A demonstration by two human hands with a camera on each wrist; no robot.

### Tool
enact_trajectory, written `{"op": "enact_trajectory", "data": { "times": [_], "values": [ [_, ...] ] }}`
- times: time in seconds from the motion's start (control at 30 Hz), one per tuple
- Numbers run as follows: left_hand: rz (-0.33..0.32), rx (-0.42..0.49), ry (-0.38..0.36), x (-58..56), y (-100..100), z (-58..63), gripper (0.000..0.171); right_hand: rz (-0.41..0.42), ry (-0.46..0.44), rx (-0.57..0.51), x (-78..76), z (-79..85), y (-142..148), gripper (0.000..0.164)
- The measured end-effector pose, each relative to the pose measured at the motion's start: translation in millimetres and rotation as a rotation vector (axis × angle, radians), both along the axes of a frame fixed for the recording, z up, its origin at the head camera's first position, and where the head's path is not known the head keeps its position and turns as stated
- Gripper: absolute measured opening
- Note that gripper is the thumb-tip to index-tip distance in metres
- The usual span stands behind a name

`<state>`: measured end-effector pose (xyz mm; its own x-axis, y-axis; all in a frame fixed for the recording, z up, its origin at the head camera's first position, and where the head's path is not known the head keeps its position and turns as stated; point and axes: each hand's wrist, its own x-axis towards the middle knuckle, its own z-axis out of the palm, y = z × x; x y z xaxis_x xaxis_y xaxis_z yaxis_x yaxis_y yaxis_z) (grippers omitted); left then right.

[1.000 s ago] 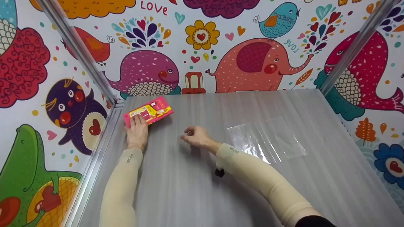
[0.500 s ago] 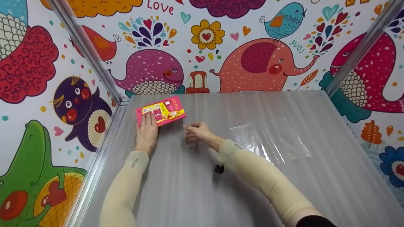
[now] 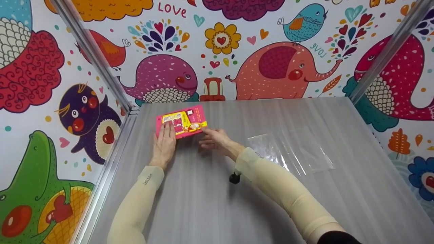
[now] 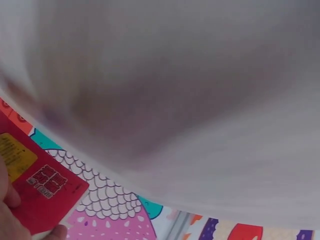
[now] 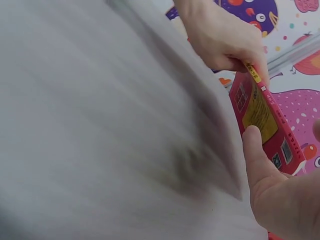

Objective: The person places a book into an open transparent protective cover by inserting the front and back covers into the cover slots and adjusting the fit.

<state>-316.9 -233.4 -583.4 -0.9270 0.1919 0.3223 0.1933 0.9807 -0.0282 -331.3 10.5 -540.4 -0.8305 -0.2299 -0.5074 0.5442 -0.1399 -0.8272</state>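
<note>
A white, cartoon-printed wall [image 3: 217, 64] backs a grey, wood-grained table [image 3: 196, 206]. Above the table, the left hand [image 3: 164, 145] pinches a flat, rectangular pink-and-yellow packet [image 3: 185, 121], tilted. At the packet's near right corner, the right hand [image 3: 218, 139] has thumb and fingers spread; I cannot tell whether it touches. Right of the packet lies a clear plastic sleeve [image 3: 291, 150].

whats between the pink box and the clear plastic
In the head view, the right hand lies between the pink box and the clear plastic, over grey tabletop.
</note>
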Motion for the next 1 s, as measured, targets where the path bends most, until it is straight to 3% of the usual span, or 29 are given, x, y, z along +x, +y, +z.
{"op": "enact_trajectory", "data": {
  "times": [0.2,0.47,1.0],
  "values": [
    [-0.049,0.02,0.026,3.0,11.4,2.6,0.064,-0.032,-0.052,-0.075,-2.4,0.6,4.7,0.072],
    [-0.121,0.014,0.115,6.7,18.2,-2.6,0.058,-0.083,-0.071,-0.094,-9.1,-1.8,10.7,0.066],
    [-0.202,-0.02,0.242,14.0,22.4,-4.7,0.06,-0.06,-0.05,-0.022,-23.7,5.7,26.9,0.056]
  ]
}}
